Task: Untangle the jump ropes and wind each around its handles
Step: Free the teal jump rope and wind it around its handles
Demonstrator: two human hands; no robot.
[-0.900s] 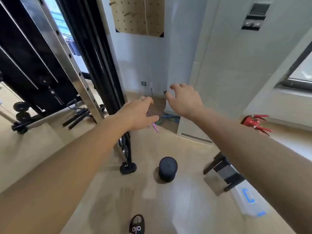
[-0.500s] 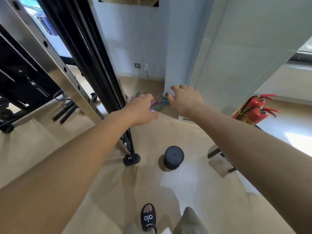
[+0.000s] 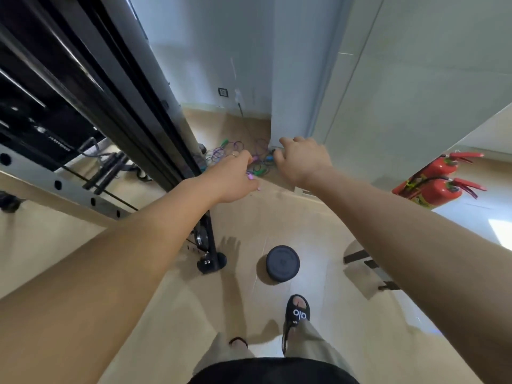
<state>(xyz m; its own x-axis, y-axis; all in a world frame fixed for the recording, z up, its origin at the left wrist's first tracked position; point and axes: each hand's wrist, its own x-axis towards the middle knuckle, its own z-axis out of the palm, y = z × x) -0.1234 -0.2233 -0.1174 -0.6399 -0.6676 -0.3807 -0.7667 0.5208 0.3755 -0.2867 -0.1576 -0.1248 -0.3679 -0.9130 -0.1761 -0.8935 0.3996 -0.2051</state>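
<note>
The jump ropes point(image 3: 238, 156), a tangle of thin purple, green and blue cords with small coloured handles, are lying in one heap on the beige floor point(image 3: 304, 217), in the corner between the black steel gym rack point(image 3: 133, 112) and the pale wall column point(image 3: 293, 79). You are reaching both arms out toward that heap. Your left hand point(image 3: 235, 177) is hanging over its near edge with fingers loosely bent, and whether it is already pinching the pink handle end beside it cannot be told. Your right hand point(image 3: 300, 159) is spread and relaxed, gripping nothing. Judged from this layout, no rope is separated yet and no winding is started; the whole task is remaining.
</note>
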